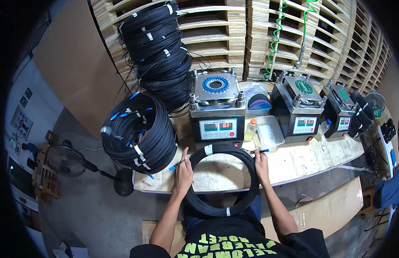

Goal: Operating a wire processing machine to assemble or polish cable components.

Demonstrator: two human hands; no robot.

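Observation:
My left hand [183, 175] closes on the left side of a coil of thin black cable [210, 208]. A cable end with a blue connector [172, 168] sticks out beside its fingers. On the coil's right side is my right hand [262, 168], also closed, with another blue connector [264, 151] just above its fingertips. White tape bands the ring at top and bottom. The coil is tilted across the front edge of the wooden table [290, 165], its lower part over my lap. Fingers behind the coil are hidden.
A large stack of black cable coils [158, 146] with blue connectors stands at left, a taller stack [161, 56] behind. Polishing machines [219, 127] line the table. Between them are an orange-capped bottle [250, 131] and a clear plastic tub [270, 134]. A fan [64, 161] stands left.

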